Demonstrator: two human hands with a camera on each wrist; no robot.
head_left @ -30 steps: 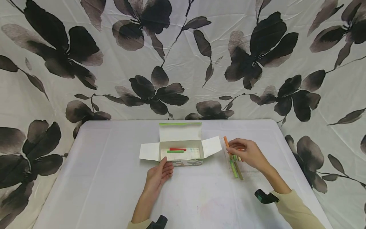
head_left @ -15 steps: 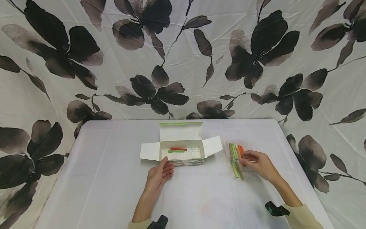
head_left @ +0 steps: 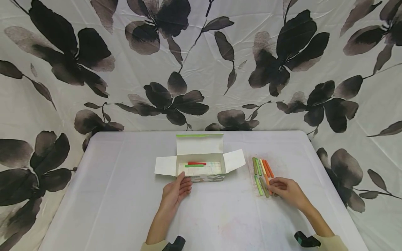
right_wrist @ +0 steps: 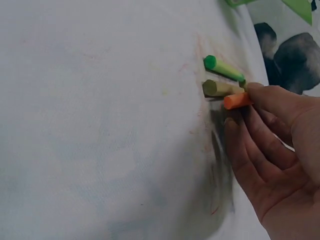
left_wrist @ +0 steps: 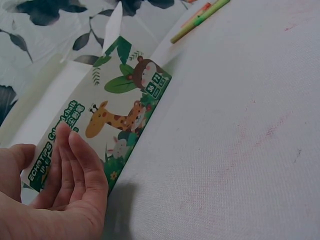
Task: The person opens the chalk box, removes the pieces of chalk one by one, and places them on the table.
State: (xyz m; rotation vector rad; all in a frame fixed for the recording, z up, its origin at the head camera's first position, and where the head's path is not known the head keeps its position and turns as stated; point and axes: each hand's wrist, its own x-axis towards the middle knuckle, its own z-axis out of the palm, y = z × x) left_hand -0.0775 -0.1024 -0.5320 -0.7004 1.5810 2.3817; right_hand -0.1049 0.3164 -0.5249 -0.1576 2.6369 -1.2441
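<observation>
An open-topped chalk box (head_left: 207,178) stands at the middle of the table with its flaps spread. My left hand (head_left: 173,196) holds its front left edge, thumb at the rim and fingers outside against the printed front (left_wrist: 120,105). Inside the box lie a red chalk stick (head_left: 196,163) and a green chalk stick (head_left: 194,166). To the right, my right hand (head_left: 287,190) pinches an orange chalk stick (right_wrist: 236,101) between thumb and fingers, low over the table beside an olive chalk stick (right_wrist: 220,89). A green chalk stick (right_wrist: 222,67) lies past the olive one.
Behind the held chalk, a row of several green, yellow and orange chalk sticks (head_left: 258,166) lies side by side. The box's right flap (head_left: 233,160) sticks out toward them. A white cloth with faint chalk smudges covers the table (head_left: 125,195); a floral curtain (head_left: 201,62) hangs behind.
My right hand has moved right and toward the front of the table, bringing an orange chalk stick from the left of the group to the front row. The left hand stays at the box.
</observation>
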